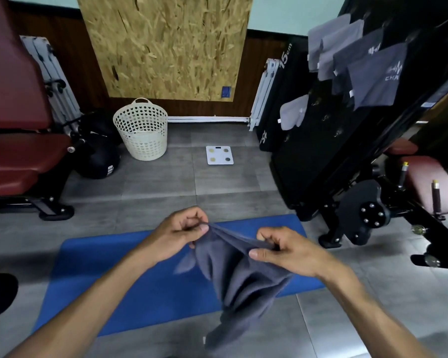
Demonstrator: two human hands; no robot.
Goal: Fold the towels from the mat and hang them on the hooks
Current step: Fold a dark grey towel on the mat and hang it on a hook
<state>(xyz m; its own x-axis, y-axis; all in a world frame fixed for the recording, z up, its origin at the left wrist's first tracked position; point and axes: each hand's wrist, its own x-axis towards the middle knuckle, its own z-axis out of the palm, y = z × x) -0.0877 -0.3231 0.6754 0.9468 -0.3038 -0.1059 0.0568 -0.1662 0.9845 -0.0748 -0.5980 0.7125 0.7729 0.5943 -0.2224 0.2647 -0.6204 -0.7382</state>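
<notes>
Towel (pixel 243 280) held in the air above the blue mat (pixel 114 267), upper edge pinched at two spots: left hand (pixel 181 228) clamped on one end, right hand (pixel 282 250) clamped on the other, only a short span between both grips. Below the grips, hanging bunched, long axis running downward and toward the viewer. Probably the step of finding corners before folding. Next: slide grips apart along the edge to spread it flat. Beyond the right grip, hung towels (pixel 367 71) already on the rack.
</notes>
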